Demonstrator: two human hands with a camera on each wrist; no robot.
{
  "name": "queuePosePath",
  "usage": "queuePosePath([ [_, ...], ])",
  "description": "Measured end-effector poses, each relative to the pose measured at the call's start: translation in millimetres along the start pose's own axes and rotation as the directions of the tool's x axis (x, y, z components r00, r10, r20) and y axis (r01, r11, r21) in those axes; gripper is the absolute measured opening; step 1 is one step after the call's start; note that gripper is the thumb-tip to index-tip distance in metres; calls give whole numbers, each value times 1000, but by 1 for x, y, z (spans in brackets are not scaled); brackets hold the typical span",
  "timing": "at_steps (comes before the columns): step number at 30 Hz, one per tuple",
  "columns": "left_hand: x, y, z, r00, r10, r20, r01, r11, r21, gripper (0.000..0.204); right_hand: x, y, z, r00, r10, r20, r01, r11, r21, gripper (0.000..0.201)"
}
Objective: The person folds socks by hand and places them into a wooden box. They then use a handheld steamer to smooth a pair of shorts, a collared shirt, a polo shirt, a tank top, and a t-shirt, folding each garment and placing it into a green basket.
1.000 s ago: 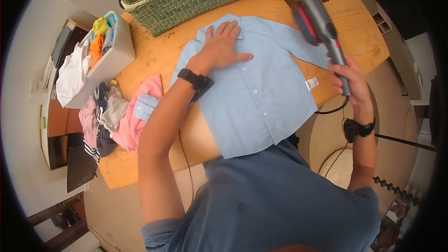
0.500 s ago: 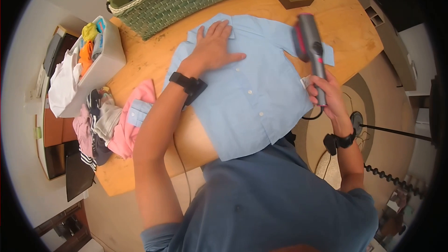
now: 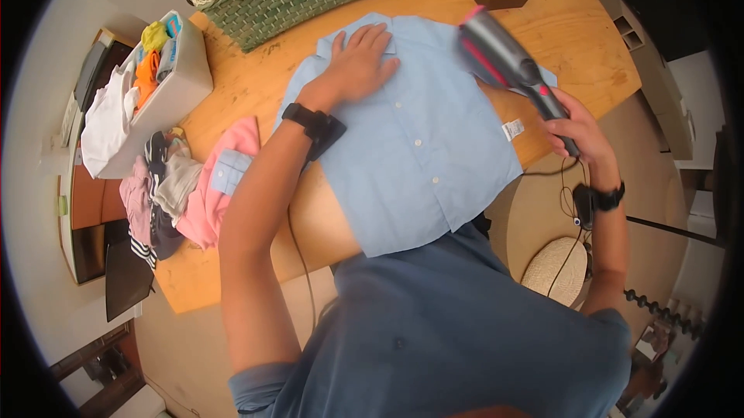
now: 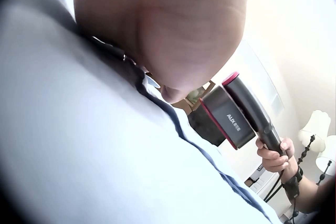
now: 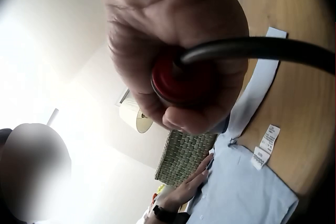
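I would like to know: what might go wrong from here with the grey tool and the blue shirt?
If the grey tool in the right hand is hot, it might burn the left hand, which rests on the blue shirt. The dark cord that comes from its end could snag on the table and jerk the tool.

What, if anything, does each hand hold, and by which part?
The right hand grips the handheld steamer by its handle, near the cord; the left hand holds nothing, resting on the blue shirt.
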State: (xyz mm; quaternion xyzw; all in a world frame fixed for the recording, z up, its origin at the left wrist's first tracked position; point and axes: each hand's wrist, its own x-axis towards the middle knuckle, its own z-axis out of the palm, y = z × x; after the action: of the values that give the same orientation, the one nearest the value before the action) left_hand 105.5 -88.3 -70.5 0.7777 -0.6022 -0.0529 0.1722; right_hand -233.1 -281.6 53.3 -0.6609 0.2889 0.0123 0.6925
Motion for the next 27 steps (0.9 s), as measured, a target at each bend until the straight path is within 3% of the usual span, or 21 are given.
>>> queuePosePath([
  [2, -2, 0, 0, 1000, 4, -14, -4, 1000, -14, 57, 32, -8, -7, 954, -12, 298, 49, 992, -119, 38],
  [5, -2, -2, 2, 999, 11, -30, -11, 1000, -2, 52, 70, -11, -13, 857, 59, 511, 30, 986, -163, 37],
  [8, -3, -2, 3, 1000, 6, -26, -5, 999, 37, 52, 79, -1, -27, 761, 244, 601, -79, 954, -288, 35],
  [11, -3, 0, 0, 1000, 5, -15, -4, 999, 49, 52, 49, 11, -38, 696, 381, 609, -200, 917, -346, 35],
  [13, -2, 0, 2, 1000, 10, -21, -9, 999, 49, 52, 25, 29, -58, 614, 465, 638, -278, 883, -377, 37],
  [16, -2, -1, 4, 999, 16, -33, -15, 999, 43, 51, -7, 43, -75, 504, 595, 626, -253, 795, -552, 48],
  [19, -2, 0, -2, 1000, 9, -22, -8, 1000, 16, 50, -35, 29, -67, 571, 544, 614, -170, 811, -560, 51],
  [22, -6, 5, -23, 999, 20, -46, -22, 999, -42, 48, -47, -6, -38, 725, 425, 542, -174, 874, -454, 50],
  [23, -6, 7, -39, 996, 37, -83, -43, 996, -79, 47, -46, -8, -27, 792, 306, 528, -120, 926, -357, 48],
  [26, -21, -12, -70, 992, 96, -84, -111, 973, -201, 42, -18, -25, 16, 827, 245, 506, -166, 966, -198, 43],
  [27, -31, -23, -80, 991, 117, -70, -130, 961, -244, 40, -8, -32, 39, 867, 175, 467, -119, 982, -149, 37],
])
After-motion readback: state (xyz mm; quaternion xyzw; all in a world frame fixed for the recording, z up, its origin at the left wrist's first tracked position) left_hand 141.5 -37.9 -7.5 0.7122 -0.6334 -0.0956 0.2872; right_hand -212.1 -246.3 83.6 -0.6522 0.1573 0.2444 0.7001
